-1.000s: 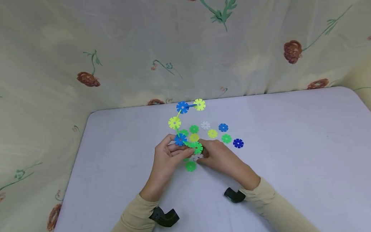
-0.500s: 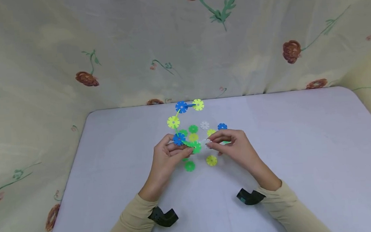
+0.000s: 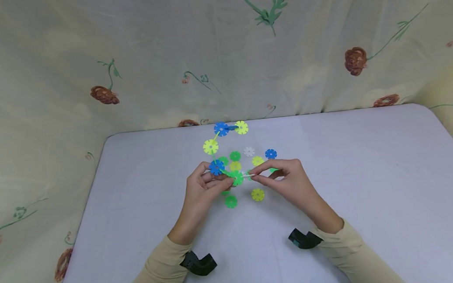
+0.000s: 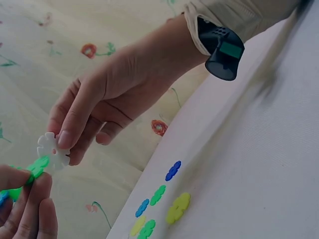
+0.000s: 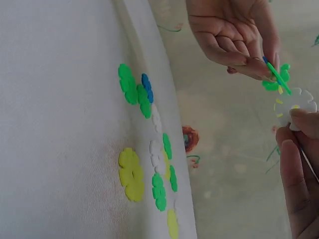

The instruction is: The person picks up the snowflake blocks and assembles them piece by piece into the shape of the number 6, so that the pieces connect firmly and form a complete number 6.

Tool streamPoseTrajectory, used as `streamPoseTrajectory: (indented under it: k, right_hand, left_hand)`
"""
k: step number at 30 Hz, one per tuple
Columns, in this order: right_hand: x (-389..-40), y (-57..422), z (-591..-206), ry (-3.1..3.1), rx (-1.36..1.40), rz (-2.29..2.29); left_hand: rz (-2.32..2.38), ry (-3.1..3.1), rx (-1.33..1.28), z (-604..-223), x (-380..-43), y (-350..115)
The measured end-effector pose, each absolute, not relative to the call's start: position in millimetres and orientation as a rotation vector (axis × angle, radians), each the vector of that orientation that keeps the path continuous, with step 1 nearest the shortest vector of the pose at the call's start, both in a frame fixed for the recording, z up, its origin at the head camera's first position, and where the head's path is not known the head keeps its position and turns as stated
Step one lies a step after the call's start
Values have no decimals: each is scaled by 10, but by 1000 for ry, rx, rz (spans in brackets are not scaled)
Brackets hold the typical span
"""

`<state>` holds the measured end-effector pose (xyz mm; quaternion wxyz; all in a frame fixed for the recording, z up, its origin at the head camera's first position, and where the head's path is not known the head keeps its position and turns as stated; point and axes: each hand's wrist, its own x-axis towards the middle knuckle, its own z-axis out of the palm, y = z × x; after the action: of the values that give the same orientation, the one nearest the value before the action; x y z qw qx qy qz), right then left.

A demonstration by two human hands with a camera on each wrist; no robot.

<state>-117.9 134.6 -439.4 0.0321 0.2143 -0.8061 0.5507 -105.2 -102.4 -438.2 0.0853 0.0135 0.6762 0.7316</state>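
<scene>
My left hand [image 3: 204, 193] pinches a green notched disc [image 3: 237, 178], the near end of a chain of interlocking snowflake discs. From it the chain runs away through a blue disc [image 3: 217, 167], a yellow disc [image 3: 210, 147], a farther blue one and a yellow disc [image 3: 241, 127] at the far end. Between thumb and fingertips, my right hand [image 3: 288, 179] holds a white disc [image 4: 47, 148], edge-on in the head view. Its rim is right at the green disc's edge. Both wrist views show the two discs at an angle to each other.
Loose discs lie on the white table [image 3: 352, 194] around and under the hands: a yellow one [image 3: 258, 195], a green one [image 3: 231, 201], a white one [image 3: 249, 151], a blue one [image 3: 271, 153] and several more. A flowered cloth [image 3: 145, 55] hangs behind the table.
My right hand has moved right and up from beside the green disc with the white disc, then turned it edge-on to the green one. The left hand has stayed almost still.
</scene>
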Motion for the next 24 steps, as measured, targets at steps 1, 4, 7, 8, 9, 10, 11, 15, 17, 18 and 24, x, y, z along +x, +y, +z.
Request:
streamPoseTrajectory:
  k: [1,4,7,8,9,10,11,15,17,18,24]
  right_hand:
    - [-1174,1343,-4393,-2469,698,1637]
    - [-1159,1327,-4387,-2406,802,1515]
    - [-1154,1314,-4387,-2341,873,1452]
    - [-1153,1310,-4387,-2321,892,1438]
    - [-1152,1307,-4388,-2305,908,1425]
    - [-1152,1303,-4388,-2291,921,1412]
    - [-1152,1300,-4389,-2277,936,1403]
    - [-1150,1290,-4388,-2239,962,1372]
    - [-1146,1286,-4388,-2226,967,1364]
    - [-1144,1284,-4389,-2221,970,1368]
    - [-1139,1280,-4402,-2218,968,1424]
  left_hand:
    - [2178,2019,40,-4381,-1049,-1023]
    - [2171,2030,43,-4387,-1046,-1022]
    - [2168,2046,44,-4398,-1048,-1022]
    - [2169,2049,46,-4400,-1048,-1020]
    - [2170,2050,48,-4402,-1049,-1019]
    - [2169,2052,50,-4403,-1050,-1018]
    - [2168,2053,51,-4403,-1050,-1017]
    - [2158,2056,52,-4395,-1050,-1019]
    - [2153,2059,54,-4388,-1048,-1021]
    - [2151,2061,56,-4385,-1046,-1022]
    - [2128,2098,72,-4389,-1046,-1025]
